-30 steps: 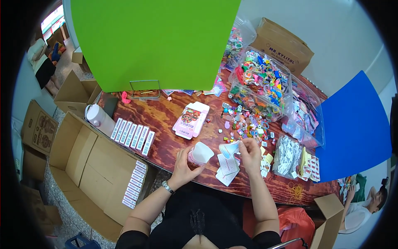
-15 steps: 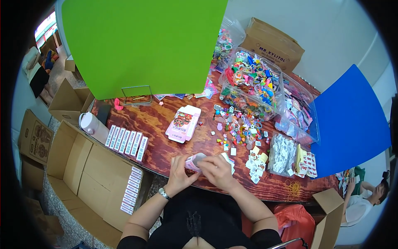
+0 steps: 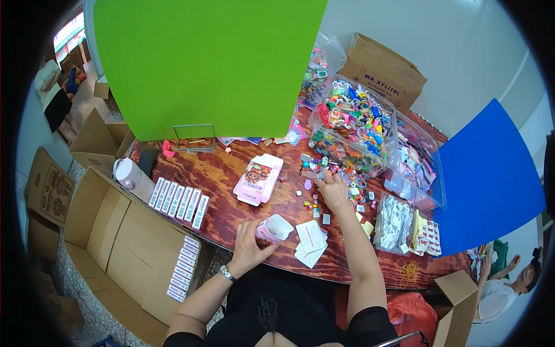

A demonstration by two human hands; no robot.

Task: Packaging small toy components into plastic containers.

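Observation:
My left hand (image 3: 248,250) grips a small pink printed carton (image 3: 273,230) near the table's front edge, its top standing open. My right hand (image 3: 333,192) reaches over a pile of small colourful plastic trinkets (image 3: 354,180), its fingers apart and at the pile's left side. Whether a trinket touches the fingertips is too small to tell. Between my arms lie white printed cards (image 3: 312,243). Farther back rests a stack of flat pink cartons (image 3: 258,180).
A row of filled cartons (image 3: 179,201) stands at the left, above a big cardboard box (image 3: 121,243). Clear bins of trinkets (image 3: 358,118), silver packets (image 3: 394,225) and rubber bands (image 3: 407,270) are at the right. Green (image 3: 202,69) and blue (image 3: 491,179) panels border the table.
My right hand has left the pink carton and moved forward and right to the trinket pile. My left hand still holds the carton, whose opening now shows.

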